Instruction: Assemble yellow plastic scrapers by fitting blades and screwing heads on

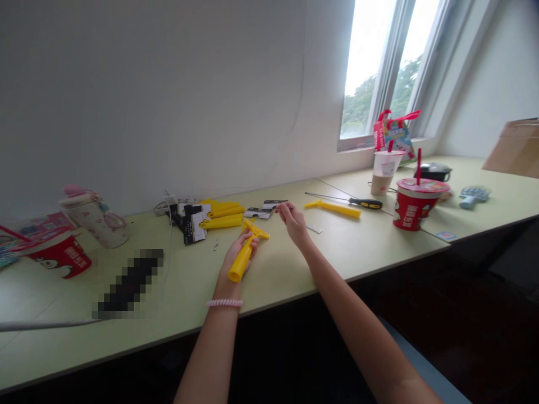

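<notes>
My left hand point(234, 252) is wrapped round a yellow plastic scraper point(241, 262), its T-shaped head pointing away from me. My right hand point(295, 223) is closed in a pinch just right of the scraper head; whatever is between its fingertips is too small to name. Behind it lie black-and-white packets point(259, 212). A thin flat pale strip point(314, 228) rests beside the right wrist. Tiny metal parts, perhaps screws point(216, 245), lie left of the scraper. Farther right are a second yellow scraper point(340, 210) and a screwdriver point(365, 203) with a black-and-yellow handle.
Several yellow handles point(225, 213) with black-and-white cards point(194, 224) are piled by the wall. Red drink cups point(411, 207) point(63, 255), a tumbler point(95, 216), a clear cup point(384, 171) and a blue brush point(474, 196) stand or lie around. A cardboard box point(516, 148) is far right.
</notes>
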The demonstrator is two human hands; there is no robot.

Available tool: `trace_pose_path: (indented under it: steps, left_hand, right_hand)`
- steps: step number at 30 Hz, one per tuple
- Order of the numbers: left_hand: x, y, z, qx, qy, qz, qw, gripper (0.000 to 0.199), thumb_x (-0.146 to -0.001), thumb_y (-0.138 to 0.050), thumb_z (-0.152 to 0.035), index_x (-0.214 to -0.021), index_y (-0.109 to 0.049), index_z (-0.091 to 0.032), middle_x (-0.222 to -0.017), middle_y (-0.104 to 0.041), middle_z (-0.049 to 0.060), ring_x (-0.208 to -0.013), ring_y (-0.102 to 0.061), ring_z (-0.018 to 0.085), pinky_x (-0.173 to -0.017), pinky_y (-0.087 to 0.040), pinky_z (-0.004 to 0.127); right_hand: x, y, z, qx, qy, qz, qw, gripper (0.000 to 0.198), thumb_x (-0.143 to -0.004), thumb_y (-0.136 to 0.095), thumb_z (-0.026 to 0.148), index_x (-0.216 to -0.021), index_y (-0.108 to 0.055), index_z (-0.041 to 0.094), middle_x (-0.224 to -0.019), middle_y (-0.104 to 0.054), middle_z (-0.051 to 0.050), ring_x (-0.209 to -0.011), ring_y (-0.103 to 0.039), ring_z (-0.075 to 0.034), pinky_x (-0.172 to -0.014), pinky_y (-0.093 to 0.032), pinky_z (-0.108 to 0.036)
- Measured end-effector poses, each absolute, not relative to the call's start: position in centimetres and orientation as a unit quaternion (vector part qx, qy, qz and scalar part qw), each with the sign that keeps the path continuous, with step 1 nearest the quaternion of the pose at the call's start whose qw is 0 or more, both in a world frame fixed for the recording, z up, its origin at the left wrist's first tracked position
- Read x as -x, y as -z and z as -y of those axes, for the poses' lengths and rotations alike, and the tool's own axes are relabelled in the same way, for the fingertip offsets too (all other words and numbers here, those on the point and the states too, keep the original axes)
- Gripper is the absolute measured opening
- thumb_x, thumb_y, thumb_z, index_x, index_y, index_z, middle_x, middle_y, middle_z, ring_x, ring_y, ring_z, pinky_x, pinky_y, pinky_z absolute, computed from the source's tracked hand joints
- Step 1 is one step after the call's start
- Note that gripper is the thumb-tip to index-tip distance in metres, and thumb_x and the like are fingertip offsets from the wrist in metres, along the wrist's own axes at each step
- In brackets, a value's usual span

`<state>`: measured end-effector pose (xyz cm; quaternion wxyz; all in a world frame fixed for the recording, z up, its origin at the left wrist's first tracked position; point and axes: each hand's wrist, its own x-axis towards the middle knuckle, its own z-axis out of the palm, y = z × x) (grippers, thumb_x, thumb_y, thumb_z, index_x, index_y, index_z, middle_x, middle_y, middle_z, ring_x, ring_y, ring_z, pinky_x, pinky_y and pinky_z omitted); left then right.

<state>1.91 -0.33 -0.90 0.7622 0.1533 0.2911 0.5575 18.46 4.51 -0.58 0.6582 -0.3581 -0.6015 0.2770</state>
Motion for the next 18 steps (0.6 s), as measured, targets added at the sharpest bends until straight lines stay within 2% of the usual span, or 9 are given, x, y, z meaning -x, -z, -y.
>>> trace_pose_path:
  steps: [4,10,18]
  left_hand:
    - [-1.86,0.95,0.33,-0.156,-0.548,-0.290,0.769,0.035,-0.081,-0.044,-0.004,-0.112,-0.047,-0.021,-0.078,-0.046,0.002,-0.050,-0.049,0.003,-0.041,-0.045,0.009]
    - [-1.90,0.96,0.30,-0.158,-0.553,-0.293,0.764,0.041,-0.081,-0.044,-0.004,-0.118,-0.045,-0.023,-0.080,-0.047,0.002,-0.050,-0.051,0.003,-0.041,-0.046,0.010]
    - [-2.02,0.80,0.49,-0.167,-0.549,-0.293,0.765,0.046,-0.081,-0.045,-0.005,-0.123,-0.040,-0.023,-0.081,-0.049,0.002,-0.049,-0.051,0.003,-0.041,-0.046,0.012]
  right_hand:
    - [-18.21,0.65,-4.16,0.369,-0.238,0.613,0.656,0.030,-0.085,-0.040,0.049,-0.080,-0.045,0.020,-0.054,-0.043,0.005,-0.048,-0.039,-0.009,-0.048,-0.031,-0.021]
    - [-18.20,0.58,-3.52,0.392,-0.171,0.643,0.635,0.025,-0.087,-0.037,0.042,-0.081,-0.045,0.020,-0.060,-0.050,0.003,-0.052,-0.043,-0.010,-0.054,-0.033,-0.022]
    - [-18.28,0.64,-3.66,0.383,-0.153,0.657,0.632,0.023,-0.088,-0.038,0.040,-0.080,-0.044,0.020,-0.057,-0.046,0.004,-0.051,-0.042,-0.011,-0.052,-0.031,-0.022]
